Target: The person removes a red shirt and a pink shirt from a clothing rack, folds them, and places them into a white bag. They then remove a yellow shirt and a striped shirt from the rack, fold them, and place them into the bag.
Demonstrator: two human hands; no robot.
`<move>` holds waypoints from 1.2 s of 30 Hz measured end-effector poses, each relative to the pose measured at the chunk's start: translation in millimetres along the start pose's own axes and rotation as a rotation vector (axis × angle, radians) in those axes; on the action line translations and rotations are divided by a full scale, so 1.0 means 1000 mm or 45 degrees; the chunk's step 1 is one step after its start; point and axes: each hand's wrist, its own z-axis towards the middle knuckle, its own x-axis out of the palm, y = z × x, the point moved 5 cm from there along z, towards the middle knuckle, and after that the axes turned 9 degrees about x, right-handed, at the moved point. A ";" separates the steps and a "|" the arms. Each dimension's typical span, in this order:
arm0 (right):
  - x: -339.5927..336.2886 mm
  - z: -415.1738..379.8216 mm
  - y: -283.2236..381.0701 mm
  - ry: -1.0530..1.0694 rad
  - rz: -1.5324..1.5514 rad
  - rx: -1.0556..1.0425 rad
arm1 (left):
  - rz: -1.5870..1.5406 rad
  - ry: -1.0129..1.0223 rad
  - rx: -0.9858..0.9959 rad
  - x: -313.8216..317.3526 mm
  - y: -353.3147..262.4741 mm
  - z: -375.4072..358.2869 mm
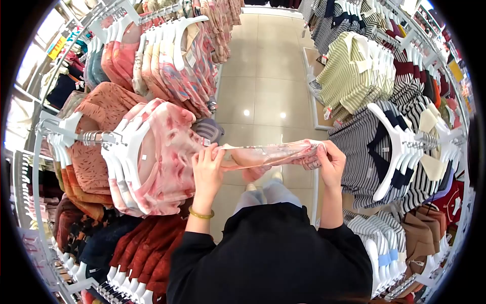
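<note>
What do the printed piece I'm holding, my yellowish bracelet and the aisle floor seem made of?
The printed piece: probably thin, soft fabric, as it folds and creases; fibre unclear.
The bracelet: perhaps gold-toned metal, smooth and yellow, though plastic or stone could look similar.
The floor: likely glossy ceramic or stone tile, given straight joints and bright reflections.

Metal rack (48, 123) with pink-blotched tops (171, 157) on hangers (132, 156)

I see open air above the tiled floor (258, 66) straight ahead, beyond the stretched fabric (276, 156) crossing the middle. Pink-patterned tops (172, 144) hang close beside my left hand (207, 169), blocking outward passage; striped shirts (354, 154) crowd my right hand's (331, 164) outer side.
</note>
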 end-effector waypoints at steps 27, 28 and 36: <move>-0.040 0.390 -0.102 -0.006 0.303 0.105 | 0.064 -0.076 0.046 0.105 0.043 0.365; -0.043 0.396 -0.110 -0.023 0.309 0.143 | 0.051 -0.076 0.064 0.111 0.044 0.373; -0.049 0.444 -0.140 -0.046 0.312 0.293 | 0.007 -0.002 0.094 0.173 0.058 0.424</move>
